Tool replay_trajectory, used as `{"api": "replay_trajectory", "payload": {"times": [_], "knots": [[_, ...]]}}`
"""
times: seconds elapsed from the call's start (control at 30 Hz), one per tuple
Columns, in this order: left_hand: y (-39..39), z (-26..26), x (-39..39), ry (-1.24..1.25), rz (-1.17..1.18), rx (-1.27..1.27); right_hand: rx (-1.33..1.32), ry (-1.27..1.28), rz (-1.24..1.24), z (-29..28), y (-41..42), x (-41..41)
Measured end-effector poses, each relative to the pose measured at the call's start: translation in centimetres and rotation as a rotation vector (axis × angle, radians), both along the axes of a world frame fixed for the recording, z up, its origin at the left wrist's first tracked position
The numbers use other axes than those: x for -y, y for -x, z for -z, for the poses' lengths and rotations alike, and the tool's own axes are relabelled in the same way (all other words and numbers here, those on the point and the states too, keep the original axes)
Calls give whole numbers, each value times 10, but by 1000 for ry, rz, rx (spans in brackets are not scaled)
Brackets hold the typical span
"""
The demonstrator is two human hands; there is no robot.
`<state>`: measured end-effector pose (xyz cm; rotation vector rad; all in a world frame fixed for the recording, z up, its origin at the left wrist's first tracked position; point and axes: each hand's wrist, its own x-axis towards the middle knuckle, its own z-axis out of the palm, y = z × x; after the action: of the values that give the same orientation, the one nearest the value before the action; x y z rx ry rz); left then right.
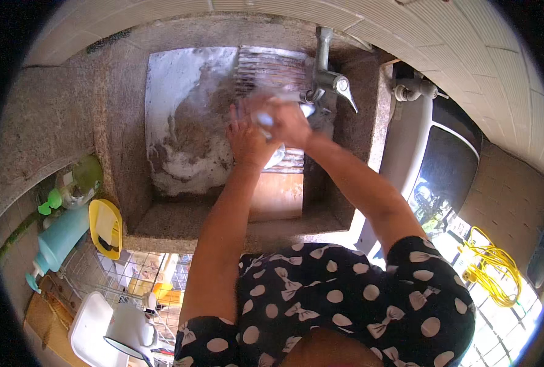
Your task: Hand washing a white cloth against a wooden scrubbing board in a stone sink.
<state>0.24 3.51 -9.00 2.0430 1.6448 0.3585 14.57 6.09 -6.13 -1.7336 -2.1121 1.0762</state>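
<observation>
Both hands are close together over a wooden washboard [278,195] that leans in a rough stone sink [171,218]. My right hand [288,121] is closed on a wet, pale cloth [275,157] and blurred by motion. Beside it, my left hand [249,137] presses the same cloth against the ridges, with its fingers pointing to the far side. Bits of the cloth show between the hands and under the left wrist; the rest is hidden. Just above the right hand is the spout of a metal faucet [323,78]. Foamy, murky water [198,119] lies left of the board.
Left of the sink are a yellow plastic holder [106,229], a teal pump bottle [63,238] and a green bottle [86,179]. Lower down sit a white tray [88,321] and an enamel pot [129,328]. A washing machine [446,169] stands at right, near a coiled yellow cord [494,270].
</observation>
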Motion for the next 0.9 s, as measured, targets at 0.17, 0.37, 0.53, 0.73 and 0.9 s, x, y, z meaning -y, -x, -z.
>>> {"api": "replay_trajectory", "payload": {"times": [0.17, 0.37, 0.53, 0.73, 0.9], "knots": [[19, 15, -7, -167, 31, -240, 28, -424, -14, -27, 26, 43], [-13, -17, -8, -47, 47, 9, 350, -343, 182, 31, -1, -61], [27, 31, 7, -220, 12, -37, 74, -334, -121, -16, 29, 25], [-11, -14, -9, -5, 105, -45, 268, -359, 59, 16, 1, -17], [-27, -6, -11, 2, 130, 18, 251, -188, 349, 34, -15, -49]]}}
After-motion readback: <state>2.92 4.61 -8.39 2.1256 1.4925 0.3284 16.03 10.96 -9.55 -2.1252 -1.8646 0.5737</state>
